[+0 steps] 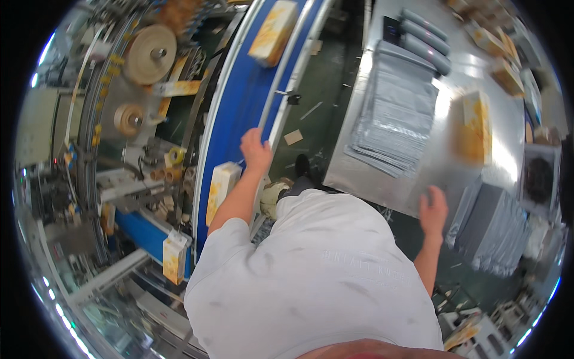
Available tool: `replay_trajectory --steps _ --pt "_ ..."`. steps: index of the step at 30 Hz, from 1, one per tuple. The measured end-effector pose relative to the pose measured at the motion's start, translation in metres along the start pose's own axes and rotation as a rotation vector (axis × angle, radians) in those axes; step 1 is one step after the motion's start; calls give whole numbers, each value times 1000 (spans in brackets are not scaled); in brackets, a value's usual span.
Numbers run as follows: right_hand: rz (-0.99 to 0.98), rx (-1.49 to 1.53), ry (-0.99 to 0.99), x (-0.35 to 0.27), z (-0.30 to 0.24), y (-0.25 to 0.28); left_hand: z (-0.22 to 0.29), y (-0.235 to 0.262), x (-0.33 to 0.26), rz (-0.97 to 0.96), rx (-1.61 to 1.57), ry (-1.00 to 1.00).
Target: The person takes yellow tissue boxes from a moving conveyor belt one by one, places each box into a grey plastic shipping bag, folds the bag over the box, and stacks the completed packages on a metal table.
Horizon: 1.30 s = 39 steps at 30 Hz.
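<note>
My left hand (256, 154) is over the side rail (276, 96) of a blue conveyor belt (230, 113), fingers apart and nothing in them; whether it touches the rail I cannot tell. Just below it on the belt lies a white-and-yellow box-shaped pack (222, 186), partly hidden by my forearm. A second such pack (274, 33) sits farther up the belt. My right hand (433, 210), slightly blurred, hangs open and bare by the near edge of a metal table (382, 188). Beyond it, a blurred yellow-and-white pack (473, 128) is on or just above the tabletop.
A stack of flat grey plastic bags (394, 107) lies on the table, with grey rolls (426, 45) behind. More grey bags (493, 227) are at the right, near a bin (540, 176). Machinery with a large reel (150, 54) fills the left, where another pack (175, 256) sits on a lower belt.
</note>
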State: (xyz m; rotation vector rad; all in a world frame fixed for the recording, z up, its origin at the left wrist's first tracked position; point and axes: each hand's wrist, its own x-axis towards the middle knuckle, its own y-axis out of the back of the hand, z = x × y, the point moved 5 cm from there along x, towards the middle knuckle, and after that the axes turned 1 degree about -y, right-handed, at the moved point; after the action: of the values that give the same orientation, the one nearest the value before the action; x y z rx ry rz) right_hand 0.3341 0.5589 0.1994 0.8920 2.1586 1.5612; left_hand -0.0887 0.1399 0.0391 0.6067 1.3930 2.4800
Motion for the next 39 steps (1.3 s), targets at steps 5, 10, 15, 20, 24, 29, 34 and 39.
replay_trajectory --steps 5,10,15,20,24,29,34,39 --pt "-374 200 195 4 -97 -80 -170 54 -73 -269 347 710" --pt "-568 103 185 13 -115 -99 -180 49 -98 -512 308 741" --pt "-474 123 212 42 -119 -92 -164 39 7 -87 67 402" --pt "-366 287 183 64 -119 -86 12 83 145 45 -487 90" --pt "-228 672 38 88 -113 -72 192 34 127 -343 -1310 97" --pt "74 822 -98 105 -52 -94 314 -110 8 -508 -825 -10" --pt "-313 946 -283 98 8 -113 338 -158 45 -394 -1089 76" --pt "-91 230 158 165 50 -90 368 -146 80 -510 -1220 303"
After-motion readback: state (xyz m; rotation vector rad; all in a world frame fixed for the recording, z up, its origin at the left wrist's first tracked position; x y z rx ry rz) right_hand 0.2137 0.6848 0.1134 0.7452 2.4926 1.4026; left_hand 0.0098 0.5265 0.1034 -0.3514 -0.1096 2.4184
